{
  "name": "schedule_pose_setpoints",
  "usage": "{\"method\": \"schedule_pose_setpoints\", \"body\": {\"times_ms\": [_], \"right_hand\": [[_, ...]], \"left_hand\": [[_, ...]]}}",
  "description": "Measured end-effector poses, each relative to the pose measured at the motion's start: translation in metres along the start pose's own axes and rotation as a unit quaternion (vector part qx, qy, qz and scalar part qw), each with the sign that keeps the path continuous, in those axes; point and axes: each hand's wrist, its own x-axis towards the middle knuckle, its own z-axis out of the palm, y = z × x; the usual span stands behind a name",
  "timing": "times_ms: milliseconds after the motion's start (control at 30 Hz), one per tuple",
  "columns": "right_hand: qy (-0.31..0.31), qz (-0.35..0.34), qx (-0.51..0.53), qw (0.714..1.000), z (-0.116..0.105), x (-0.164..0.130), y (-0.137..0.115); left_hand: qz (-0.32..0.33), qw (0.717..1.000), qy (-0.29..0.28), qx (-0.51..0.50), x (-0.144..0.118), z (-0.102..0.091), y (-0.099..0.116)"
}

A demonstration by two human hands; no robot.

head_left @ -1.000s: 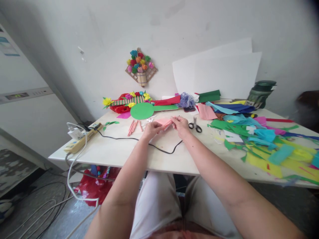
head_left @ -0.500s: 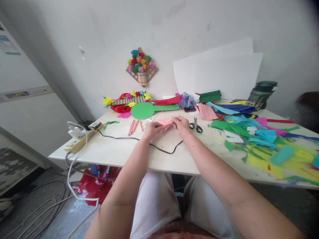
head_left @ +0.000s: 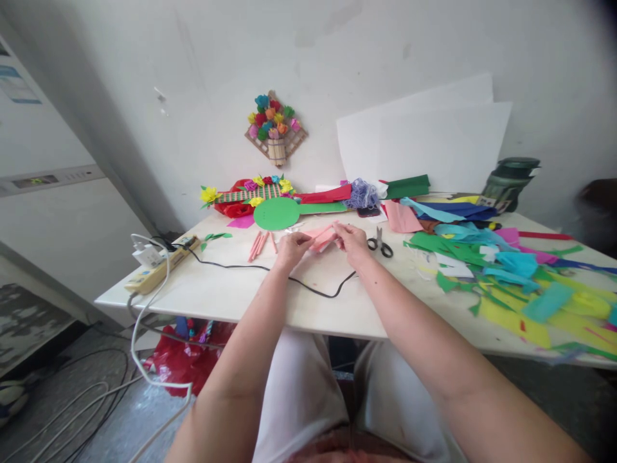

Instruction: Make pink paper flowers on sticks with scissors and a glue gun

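Left hand and right hand pinch the pink paper, now lifted slightly off the table; scissors lie right.

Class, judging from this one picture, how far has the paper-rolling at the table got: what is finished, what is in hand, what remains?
Done: several rolled pink paper sticks lie on the white table. In hand: left hand and right hand both pinch a pink paper piece. Left: seemingly more pink paper, unrolled.
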Motion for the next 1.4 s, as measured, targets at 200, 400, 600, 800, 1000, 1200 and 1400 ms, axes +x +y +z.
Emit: {"method": "schedule_pose_setpoints", "body": {"times_ms": [200, 400, 600, 800, 1000, 1200, 1400], "right_hand": [[-0.001, 0.018, 0.001, 1.000, 0.000, -0.001, -0.003], [-0.002, 0.010, -0.022, 1.000, -0.001, 0.003, 0.002], [-0.038, -0.036, -0.086, 0.995, -0.002, 0.004, 0.006], [-0.059, -0.083, -0.199, 0.975, -0.002, 0.004, 0.011], [-0.058, -0.125, -0.334, 0.933, -0.003, 0.004, 0.015], [-0.053, -0.195, -0.407, 0.891, -0.003, 0.000, 0.011], [-0.082, -0.214, -0.430, 0.873, -0.001, -0.004, 0.008]], "left_hand": [[-0.138, 0.954, 0.223, 0.146, 0.003, -0.025, 0.000], [-0.285, 0.887, 0.198, 0.305, 0.005, -0.043, -0.006], [-0.325, 0.872, 0.181, 0.317, 0.009, -0.049, -0.015], [-0.330, 0.874, 0.158, 0.319, 0.010, -0.047, -0.022], [-0.302, 0.872, 0.127, 0.365, 0.009, -0.045, -0.027], [-0.303, 0.868, 0.105, 0.379, 0.009, -0.048, -0.031], [-0.246, 0.876, 0.131, 0.394, 0.005, -0.046, -0.026]]}}
